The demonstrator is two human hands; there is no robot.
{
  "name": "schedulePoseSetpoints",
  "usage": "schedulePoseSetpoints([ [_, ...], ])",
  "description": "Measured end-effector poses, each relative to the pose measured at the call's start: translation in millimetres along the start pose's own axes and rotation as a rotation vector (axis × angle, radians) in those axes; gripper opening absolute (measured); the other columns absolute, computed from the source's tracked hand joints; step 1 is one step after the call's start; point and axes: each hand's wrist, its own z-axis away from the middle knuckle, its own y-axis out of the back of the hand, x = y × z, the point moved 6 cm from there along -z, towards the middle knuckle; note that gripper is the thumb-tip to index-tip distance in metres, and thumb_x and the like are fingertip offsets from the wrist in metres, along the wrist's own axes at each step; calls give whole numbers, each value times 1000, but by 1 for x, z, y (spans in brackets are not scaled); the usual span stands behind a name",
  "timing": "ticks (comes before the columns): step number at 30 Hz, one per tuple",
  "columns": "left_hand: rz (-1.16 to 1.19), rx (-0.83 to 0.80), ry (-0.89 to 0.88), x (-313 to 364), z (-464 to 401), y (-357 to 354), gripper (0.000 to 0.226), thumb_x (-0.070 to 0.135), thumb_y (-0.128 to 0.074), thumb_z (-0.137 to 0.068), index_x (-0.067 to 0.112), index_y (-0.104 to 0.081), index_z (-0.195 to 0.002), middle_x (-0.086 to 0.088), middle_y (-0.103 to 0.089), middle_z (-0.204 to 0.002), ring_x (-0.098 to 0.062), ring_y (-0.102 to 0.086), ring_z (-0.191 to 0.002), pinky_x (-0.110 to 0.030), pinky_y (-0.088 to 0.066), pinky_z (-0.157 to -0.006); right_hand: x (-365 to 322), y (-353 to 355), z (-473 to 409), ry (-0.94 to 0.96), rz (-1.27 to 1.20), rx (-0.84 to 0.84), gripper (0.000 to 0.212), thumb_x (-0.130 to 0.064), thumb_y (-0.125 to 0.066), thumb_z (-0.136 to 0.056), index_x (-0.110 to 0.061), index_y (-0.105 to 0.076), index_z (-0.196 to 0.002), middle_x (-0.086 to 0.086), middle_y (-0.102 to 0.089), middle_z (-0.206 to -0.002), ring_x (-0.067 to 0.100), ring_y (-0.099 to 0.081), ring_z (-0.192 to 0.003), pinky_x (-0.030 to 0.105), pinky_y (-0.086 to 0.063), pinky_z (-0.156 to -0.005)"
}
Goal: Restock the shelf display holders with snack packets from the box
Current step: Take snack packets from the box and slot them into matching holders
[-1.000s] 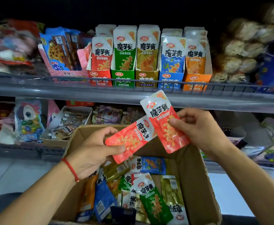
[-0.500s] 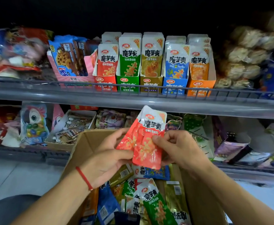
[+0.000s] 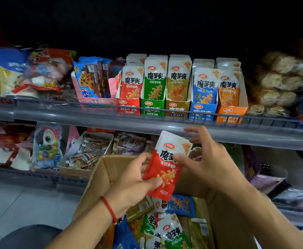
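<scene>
Loosening right hand [image 3: 206, 162], packets [image 3: 166, 169] squared.

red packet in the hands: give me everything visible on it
The red packet is a flat, glossy, foil-like pouch, white at the top and red below, with a small red logo, large dark characters and a picture of orange snack strips. It stands nearly upright, top tilted slightly right, above the open box and below the shelf rail. The left hand pinches its left edge, thumb on the front; the right hand touches its upper right. Whether it is one packet or two stacked is unclear.

Grey shelf rail [image 3: 147, 126], pale floor [image 3: 21, 203], dark overhead
</scene>
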Motion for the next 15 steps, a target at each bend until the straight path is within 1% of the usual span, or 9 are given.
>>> schedulePoseSetpoints([
  [2,-55,-32,-33,1,1,1,45,2,-75,-87,28,-57,-119,2,-75,-115,-16,-71,-109,-50,-57,-97,-12,5,-4,113,-93,-53,44,-47,-71,-88,-39,-52,-127,-18,-70,-100,4,-72,-87,28,-62,-68],
  [4,-109,-43,-64,4,4,3,40,7,-73,-90,31,-56,-118,4,-75,-115,-11,-71,-108,-45,-58,-96,-15,2,-7,115,-196,-105,20,-37,-68,-94,-29,-64,-112,-7,-76,-94,11,-76,-81,37,-63,-61],
  [5,-131,-44,-82,6,4,5,37,9,-71,-92,31,-55,-118,4,-74,-116,-8,-71,-107,-43,-59,-95,-14,0,-10,79,-236,-129,16,-36,-66,-95,-25,-66,-107,-4,-78,-92,17,-76,-76,43,-63,-59],
  [8,-202,-39,-136,18,4,16,34,11,-64,-97,36,-53,-117,6,-71,-118,-6,-68,-109,-40,-59,-95,-17,-7,-22,-12,-231,-239,25,-42,-58,-97,-19,-62,-106,0,-77,-91,25,-75,-71,49,-61,-60],
  [10,-209,-8,-171,29,-1,28,36,13,-62,-98,42,-52,-116,8,-69,-121,-7,-65,-114,-43,-56,-99,-36,-10,-38,20,-111,-277,29,-47,-61,-94,-23,-57,-110,-2,-75,-93,18,-74,-76,39,-62,-59],
  [11,-205,13,-194,36,-4,34,37,15,-62,-98,45,-51,-117,9,-68,-122,-7,-65,-116,-45,-55,-101,-48,-11,-46,42,-38,-274,31,-44,-67,-92,-25,-54,-112,-5,-73,-94,15,-74,-78,31,-61,-58],
  [12,-200,41,-219,41,-7,41,39,19,-63,-95,48,-51,-119,10,-68,-124,-7,-64,-117,-46,-53,-103,-61,-10,-55,59,15,-269,35,-39,-73,-90,-26,-52,-114,-8,-70,-95,16,-74,-78,30,-61,-60],
  [14,-165,122,-273,50,-11,56,47,26,-64,-89,47,-47,-128,10,-67,-126,-7,-64,-117,-47,-52,-104,-85,-5,-73,90,63,-282,36,-30,-78,-87,-22,-54,-113,-8,-68,-95,17,-73,-75,33,-62,-63],
  [15,-128,174,-298,54,-12,65,52,28,-66,-89,45,-44,-132,10,-66,-127,-6,-65,-116,-45,-52,-104,-96,1,-84,110,60,-282,32,-27,-78,-87,-21,-56,-109,-6,-68,-95,15,-72,-72,32,-61,-59],
])
